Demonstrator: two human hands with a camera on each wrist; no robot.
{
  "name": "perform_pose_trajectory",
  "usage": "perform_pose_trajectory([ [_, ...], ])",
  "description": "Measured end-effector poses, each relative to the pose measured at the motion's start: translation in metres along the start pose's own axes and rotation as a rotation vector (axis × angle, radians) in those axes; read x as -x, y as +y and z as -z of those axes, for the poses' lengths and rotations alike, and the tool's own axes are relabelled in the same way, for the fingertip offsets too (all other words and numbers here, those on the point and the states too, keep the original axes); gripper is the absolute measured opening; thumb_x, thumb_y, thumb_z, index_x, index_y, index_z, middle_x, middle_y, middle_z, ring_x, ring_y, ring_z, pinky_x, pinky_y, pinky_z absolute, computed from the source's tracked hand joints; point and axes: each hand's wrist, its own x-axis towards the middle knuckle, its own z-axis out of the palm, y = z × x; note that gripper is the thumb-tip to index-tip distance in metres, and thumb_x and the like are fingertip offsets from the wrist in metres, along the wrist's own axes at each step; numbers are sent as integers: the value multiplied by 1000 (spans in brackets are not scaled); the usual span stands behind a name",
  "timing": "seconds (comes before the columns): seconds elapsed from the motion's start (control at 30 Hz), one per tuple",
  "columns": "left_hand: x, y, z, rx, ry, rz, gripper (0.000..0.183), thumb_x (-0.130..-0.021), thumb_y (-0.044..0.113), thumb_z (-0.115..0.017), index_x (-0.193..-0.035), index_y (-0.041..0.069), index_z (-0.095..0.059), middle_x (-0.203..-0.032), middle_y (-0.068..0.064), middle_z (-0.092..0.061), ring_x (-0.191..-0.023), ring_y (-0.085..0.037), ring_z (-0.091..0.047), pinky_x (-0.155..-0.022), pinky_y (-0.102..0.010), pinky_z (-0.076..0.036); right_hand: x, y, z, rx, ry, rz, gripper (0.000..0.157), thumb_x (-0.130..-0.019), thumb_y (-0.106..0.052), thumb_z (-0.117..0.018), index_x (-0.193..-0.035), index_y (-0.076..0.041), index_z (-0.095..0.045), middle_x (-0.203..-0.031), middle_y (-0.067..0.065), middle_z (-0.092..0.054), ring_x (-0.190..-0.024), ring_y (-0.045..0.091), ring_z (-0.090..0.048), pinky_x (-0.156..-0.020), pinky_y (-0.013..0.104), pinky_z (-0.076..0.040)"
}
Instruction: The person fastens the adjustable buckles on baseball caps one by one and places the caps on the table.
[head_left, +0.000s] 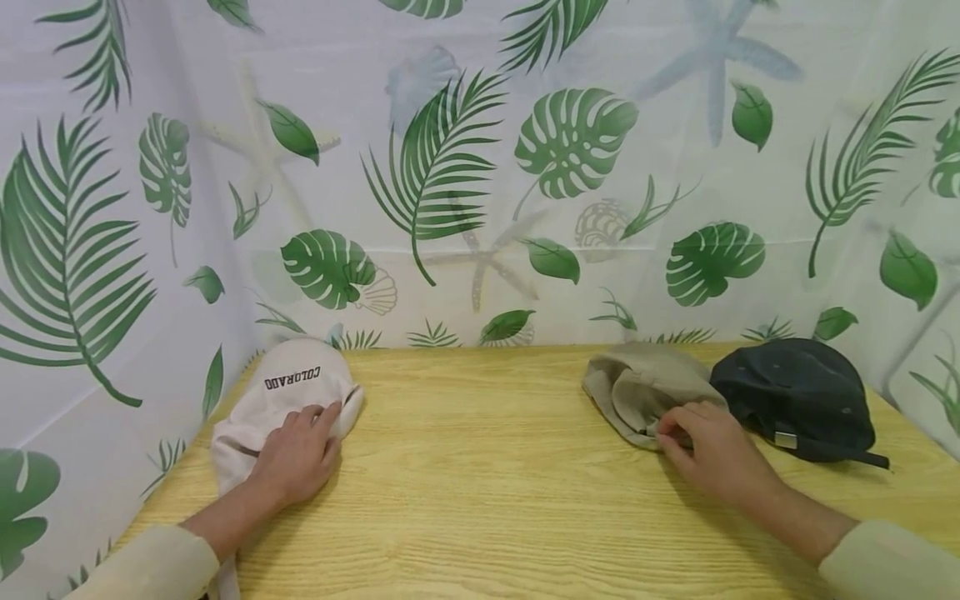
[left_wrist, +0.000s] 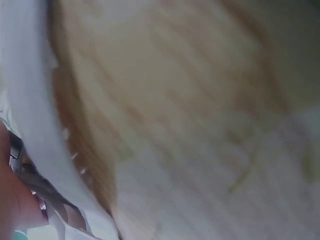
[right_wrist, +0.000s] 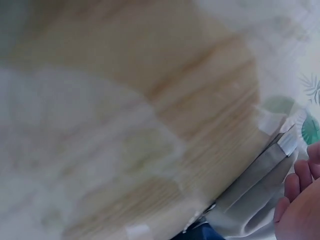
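On the left of the table lies a white cap [head_left: 281,383] with dark "COLORADO" lettering that reads upside down in the head view. My left hand [head_left: 300,454] grips its near right edge with bent fingers. Toward the right sits a beige cap [head_left: 637,375], its crown partly folded in. The thumb and index finger of my right hand [head_left: 708,446] pinch its near edge. Part of my right hand [right_wrist: 300,210] shows beside the beige cloth [right_wrist: 255,185] in the right wrist view. In the left wrist view, part of my left hand [left_wrist: 20,205] appears beside white cloth [left_wrist: 35,100].
A black cap [head_left: 795,392] with a strap and metal buckle [head_left: 785,440] lies right against the beige cap. The wood-grain table [head_left: 465,467] runs back to a white curtain [head_left: 465,50] printed with green leaves, which also hangs along both sides.
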Motion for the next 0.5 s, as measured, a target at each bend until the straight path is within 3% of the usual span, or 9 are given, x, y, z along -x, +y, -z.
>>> perform_pose_trajectory([
  [0.27,0,7,3,28,-31,9,46,-99,19,-51,-142,2,-51,-128,-23,-57,-112,-42,-56,-82,-58,-49,-1,-17,3,-100,-193,-179,8,-85,-12,-76,-88,-16,-70,-85,-6,-66,-77,13,-62,-67,30,-53],
  [0.5,-2,12,5,38,-32,10,47,-99,20,-51,-142,2,-52,-128,-23,-58,-112,-42,-57,-83,-58,-49,-3,-27,4,-139,-245,-211,9,-86,-12,-76,-90,-17,-71,-86,-8,-65,-80,11,-60,-68,29,-52],
])
